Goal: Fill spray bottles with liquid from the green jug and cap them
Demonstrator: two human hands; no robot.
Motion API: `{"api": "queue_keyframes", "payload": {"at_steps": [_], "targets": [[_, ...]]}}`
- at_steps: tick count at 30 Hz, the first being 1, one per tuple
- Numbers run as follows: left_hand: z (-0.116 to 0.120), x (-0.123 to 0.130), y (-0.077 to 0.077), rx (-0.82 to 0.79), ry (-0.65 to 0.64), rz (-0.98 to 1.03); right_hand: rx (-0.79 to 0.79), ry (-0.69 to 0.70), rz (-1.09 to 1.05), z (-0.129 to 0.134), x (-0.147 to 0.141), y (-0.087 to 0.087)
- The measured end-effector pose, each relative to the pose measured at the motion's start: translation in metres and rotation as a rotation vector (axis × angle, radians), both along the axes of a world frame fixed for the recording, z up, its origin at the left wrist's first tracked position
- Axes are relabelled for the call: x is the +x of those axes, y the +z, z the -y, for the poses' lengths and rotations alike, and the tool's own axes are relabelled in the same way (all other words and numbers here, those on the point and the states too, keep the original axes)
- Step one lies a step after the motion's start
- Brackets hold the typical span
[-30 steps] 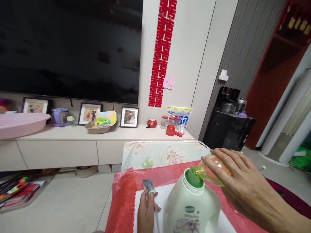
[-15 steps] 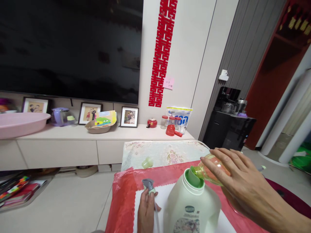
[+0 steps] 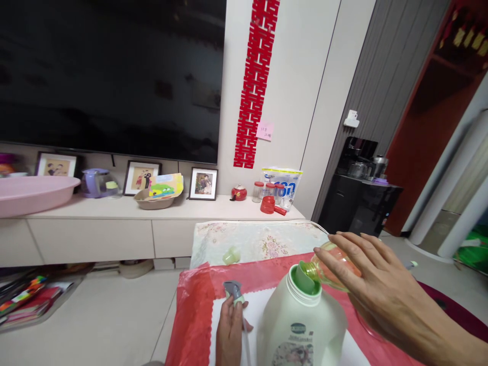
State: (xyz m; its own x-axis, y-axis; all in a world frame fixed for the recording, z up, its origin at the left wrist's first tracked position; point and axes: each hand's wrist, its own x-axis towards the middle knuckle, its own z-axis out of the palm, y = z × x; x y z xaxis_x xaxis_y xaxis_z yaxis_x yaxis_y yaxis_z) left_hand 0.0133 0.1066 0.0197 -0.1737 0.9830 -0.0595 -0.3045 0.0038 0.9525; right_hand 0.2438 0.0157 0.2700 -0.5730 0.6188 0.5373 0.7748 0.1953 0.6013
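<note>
A large pale green detergent jug (image 3: 301, 325) stands uncapped at the front of the table, its green spout facing up. My right hand (image 3: 369, 269) is wrapped over a clear bottle with an orange tint (image 3: 335, 262). The bottle is tipped on its side, and its yellowish neck meets the jug's spout. Whether liquid is flowing I cannot tell. Left of the jug, my left hand (image 3: 231, 325) grips a grey and pale green spray nozzle (image 3: 233, 291) with its thin tube hanging down. Farther back lies a small pale green cap (image 3: 231, 255).
A red plastic sheet (image 3: 194, 305) and a floral cloth (image 3: 244, 236) cover the table. Behind stands a white cabinet (image 3: 95, 239) with photo frames, a pink basin (image 3: 34, 195), a red teapot (image 3: 239, 193), red-lidded jars (image 3: 258, 191) and a white-blue pouch (image 3: 284, 185).
</note>
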Motion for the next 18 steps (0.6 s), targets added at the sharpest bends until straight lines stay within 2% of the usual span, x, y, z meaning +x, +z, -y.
{"api": "queue_keyframes", "payload": {"at_steps": [18], "targets": [[0.0006,-0.0001,0.0045,-0.012,0.009,0.002,-0.009,0.010,0.023,0.0005,-0.0014,0.0031]]}}
